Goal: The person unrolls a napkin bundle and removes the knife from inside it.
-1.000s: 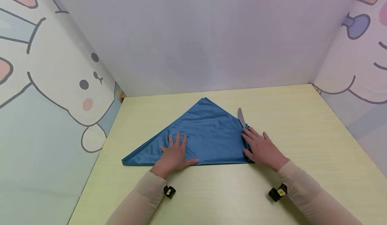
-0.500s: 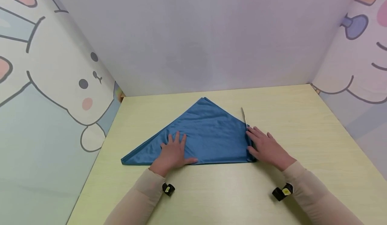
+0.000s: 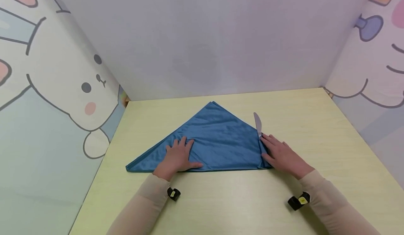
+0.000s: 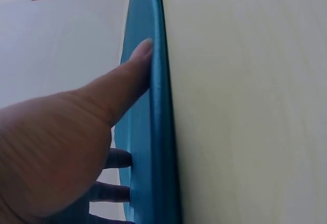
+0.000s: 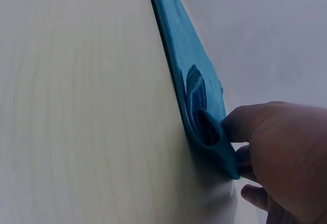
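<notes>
A blue cloth (image 3: 217, 136), folded into a flat triangular shape, lies on the table in the head view. Its right end is turned over into a small loose roll (image 5: 207, 127), seen end-on in the right wrist view. From the far end of that roll sticks a table knife (image 3: 257, 122), blade outward; its handle is hidden in the cloth. My left hand (image 3: 177, 158) rests spread on the cloth's left part, thumb along the near edge. With fingers and thumb extended, my right hand (image 3: 284, 156) touches the roll beside the knife.
The pale wooden table (image 3: 227, 203) extends around the cloth. A light wall (image 3: 205, 45) rises behind its far edge, with cartoon-printed walls at left and right. Each wrist wears a black strap device.
My right hand has moved right with the roll, and the knife has shifted right and turned about its length. My left hand has slid slightly left.
</notes>
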Motion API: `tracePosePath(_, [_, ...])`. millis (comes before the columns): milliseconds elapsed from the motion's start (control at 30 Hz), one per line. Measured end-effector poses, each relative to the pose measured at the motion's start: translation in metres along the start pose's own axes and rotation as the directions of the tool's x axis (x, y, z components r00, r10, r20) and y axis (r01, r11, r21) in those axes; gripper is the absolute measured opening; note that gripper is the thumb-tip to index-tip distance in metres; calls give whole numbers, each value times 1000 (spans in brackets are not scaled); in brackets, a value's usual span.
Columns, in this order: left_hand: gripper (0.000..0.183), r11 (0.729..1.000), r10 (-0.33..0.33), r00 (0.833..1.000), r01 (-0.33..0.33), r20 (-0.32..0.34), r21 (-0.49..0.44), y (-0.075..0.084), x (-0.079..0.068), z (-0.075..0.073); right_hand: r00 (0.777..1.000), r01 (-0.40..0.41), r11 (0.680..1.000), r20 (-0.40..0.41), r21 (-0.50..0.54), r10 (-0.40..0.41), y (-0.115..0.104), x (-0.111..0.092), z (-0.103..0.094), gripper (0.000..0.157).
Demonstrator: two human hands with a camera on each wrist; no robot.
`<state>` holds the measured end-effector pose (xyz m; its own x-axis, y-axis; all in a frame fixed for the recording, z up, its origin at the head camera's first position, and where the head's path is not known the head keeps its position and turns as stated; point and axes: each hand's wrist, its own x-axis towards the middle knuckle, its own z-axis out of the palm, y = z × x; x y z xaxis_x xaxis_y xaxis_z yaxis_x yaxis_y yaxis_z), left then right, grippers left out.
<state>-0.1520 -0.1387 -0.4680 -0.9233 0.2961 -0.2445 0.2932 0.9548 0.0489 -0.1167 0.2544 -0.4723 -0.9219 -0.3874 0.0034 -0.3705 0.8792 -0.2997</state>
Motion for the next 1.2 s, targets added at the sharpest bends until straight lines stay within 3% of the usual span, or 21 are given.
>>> tracePosePath(200, [104, 999, 29, 999, -29, -21, 24, 0, 3, 0, 999, 29, 1000, -26, -11, -29, -4, 2, -1, 64])
tracePosePath(433, [99, 993, 119, 990, -118, -78, 7, 5, 11, -5, 997, 74, 995, -29, -66, -76, -16, 11, 0, 66])
tracePosePath(567, [101, 989, 147, 988, -148, -34, -28, 11, 15, -6, 997, 70, 991, -9, -110, -71, -18, 14, 3, 69])
tracePosePath(833, [106, 993, 110, 992, -108, 64, -36, 15, 16, -7, 997, 63, 987, -27, -147, -68, -13, 11, 4, 66])
tracePosePath(1200, [107, 994, 110, 991, -109, 70, -27, 15, 16, -8, 997, 49, 992, -51, -119, -56, -6, 6, 1, 63])
